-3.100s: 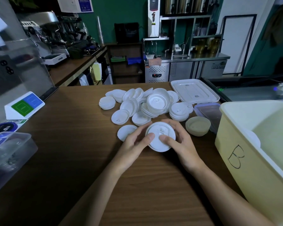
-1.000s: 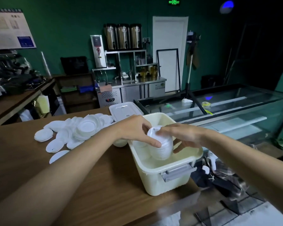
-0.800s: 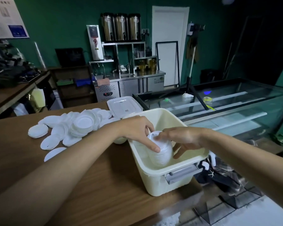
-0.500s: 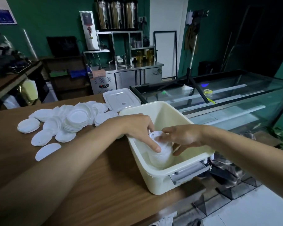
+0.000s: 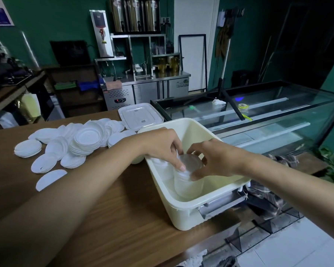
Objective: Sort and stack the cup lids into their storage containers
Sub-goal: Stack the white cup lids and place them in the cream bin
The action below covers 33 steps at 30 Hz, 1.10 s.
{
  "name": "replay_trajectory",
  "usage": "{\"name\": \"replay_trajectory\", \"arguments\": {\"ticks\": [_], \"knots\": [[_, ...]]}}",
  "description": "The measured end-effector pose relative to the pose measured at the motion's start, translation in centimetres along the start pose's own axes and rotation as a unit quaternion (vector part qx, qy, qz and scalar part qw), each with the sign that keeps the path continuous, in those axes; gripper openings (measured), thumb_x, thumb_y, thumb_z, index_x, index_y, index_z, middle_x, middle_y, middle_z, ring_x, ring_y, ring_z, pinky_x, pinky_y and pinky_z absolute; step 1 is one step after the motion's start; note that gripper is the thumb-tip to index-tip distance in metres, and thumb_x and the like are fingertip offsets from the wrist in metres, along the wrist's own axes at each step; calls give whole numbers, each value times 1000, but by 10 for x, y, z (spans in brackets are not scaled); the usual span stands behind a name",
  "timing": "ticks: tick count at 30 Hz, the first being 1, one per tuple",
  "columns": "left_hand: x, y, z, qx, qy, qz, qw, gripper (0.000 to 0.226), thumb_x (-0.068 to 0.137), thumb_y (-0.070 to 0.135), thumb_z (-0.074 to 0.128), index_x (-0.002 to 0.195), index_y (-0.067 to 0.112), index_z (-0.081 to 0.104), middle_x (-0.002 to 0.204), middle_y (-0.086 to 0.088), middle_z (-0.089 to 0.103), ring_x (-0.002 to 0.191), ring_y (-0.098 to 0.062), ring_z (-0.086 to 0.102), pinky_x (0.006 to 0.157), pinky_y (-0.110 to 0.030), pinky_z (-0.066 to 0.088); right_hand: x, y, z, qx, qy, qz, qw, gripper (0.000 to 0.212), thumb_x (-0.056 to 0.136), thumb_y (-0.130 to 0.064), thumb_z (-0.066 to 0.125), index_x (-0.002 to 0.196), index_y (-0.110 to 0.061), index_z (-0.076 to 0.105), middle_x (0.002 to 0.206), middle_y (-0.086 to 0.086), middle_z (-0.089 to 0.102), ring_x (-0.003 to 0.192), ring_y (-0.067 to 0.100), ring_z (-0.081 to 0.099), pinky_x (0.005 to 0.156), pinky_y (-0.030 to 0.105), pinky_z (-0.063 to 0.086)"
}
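Both hands reached into the cream plastic bin (image 5: 183,218) at the edge of the wood-grain desk (image 5: 114,218). The left hand (image 5: 162,145) and right hand (image 5: 212,158) pinched the top of a tall stack of round white lids (image 5: 188,182) standing upright inside it. More thin, disc-shaped loose lids (image 5: 81,139) lay heaped on the desk, well apart.

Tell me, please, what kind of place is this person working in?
Most likely a café or drink shop, behind the counter. Three steel drink urns stand on a shelf, a stainless under-counter fridge sits below, and many white cup lids lie piled on the wooden counter.
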State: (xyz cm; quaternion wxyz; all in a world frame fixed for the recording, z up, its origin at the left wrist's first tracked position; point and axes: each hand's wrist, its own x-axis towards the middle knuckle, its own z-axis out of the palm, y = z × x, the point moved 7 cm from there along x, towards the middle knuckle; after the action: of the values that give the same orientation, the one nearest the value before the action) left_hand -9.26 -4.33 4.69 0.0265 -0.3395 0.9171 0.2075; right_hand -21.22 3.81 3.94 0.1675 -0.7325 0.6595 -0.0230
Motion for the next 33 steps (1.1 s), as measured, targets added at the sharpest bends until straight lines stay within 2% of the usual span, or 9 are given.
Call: {"name": "replay_trajectory", "arguments": {"ticks": [4,7,10,14,17,22,27,31,33], "knots": [[0,-2,4,-13,10,18,1000,49,71,53,92,109,26,77,79,16,76,80,-1,70,84,-32,59,5,1,4,-21,-2,12,1000,72,77,-50,91,136,-26,59,121,3,66,103,17,55,92,39,55],[-2,-11,0,-6,49,15,999,59,69,60,90,116,28,76,95,17,75,93,1,67,89,-28,57,10,1,5,-38,27,16,999,63,80,-49,87,131,-20,62,117,4,67,103,23,61,92,41,56],[-1,-13,3,13,61,24,998,63,67,65,88,120,33,75,110,17,72,106,-2,62,95,-30,54,13,5,3,-36,41,27,998,56,83,-48,85,125,-18,65,115,3,64,102,25,62,89,39,56],[4,-13,6,44,39,31,998,78,70,64,87,140,38,63,119,14,68,108,-6,61,96,-30,52,20,6,1,-63,55,34,996,47,91,-38,80,127,-12,66,121,8,57,110,29,62,91,35,51],[5,-14,6,49,42,20,998,88,70,60,89,147,33,57,130,9,63,111,-6,62,98,-34,53,26,7,2,-71,63,44,994,44,95,-36,77,129,-11,64,125,9,56,115,30,61,90,30,44],[4,-14,8,64,43,6,997,82,70,57,90,137,20,61,121,3,66,115,-15,57,99,-43,53,31,11,4,-81,75,53,992,45,97,-34,74,135,-12,61,128,9,58,118,31,61,88,32,44],[5,-13,7,75,50,-4,996,95,74,53,89,154,27,46,131,6,62,120,-12,49,103,-37,48,35,12,6,-79,61,55,994,53,101,-37,68,147,-13,53,138,8,52,126,32,57,98,37,47],[8,-16,3,71,40,-11,997,91,77,53,87,154,28,46,128,7,62,115,-11,47,84,-27,45,35,10,8,-93,56,60,992,56,103,-43,62,150,-15,47,145,9,45,130,34,55,100,42,48],[5,-16,-4,66,40,-19,997,86,79,53,85,153,27,48,125,9,62,113,-10,46,81,-27,44,32,7,5,-82,64,57,993,67,102,-46,64,156,-14,39,151,9,42,135,33,52,106,42,47]]}}
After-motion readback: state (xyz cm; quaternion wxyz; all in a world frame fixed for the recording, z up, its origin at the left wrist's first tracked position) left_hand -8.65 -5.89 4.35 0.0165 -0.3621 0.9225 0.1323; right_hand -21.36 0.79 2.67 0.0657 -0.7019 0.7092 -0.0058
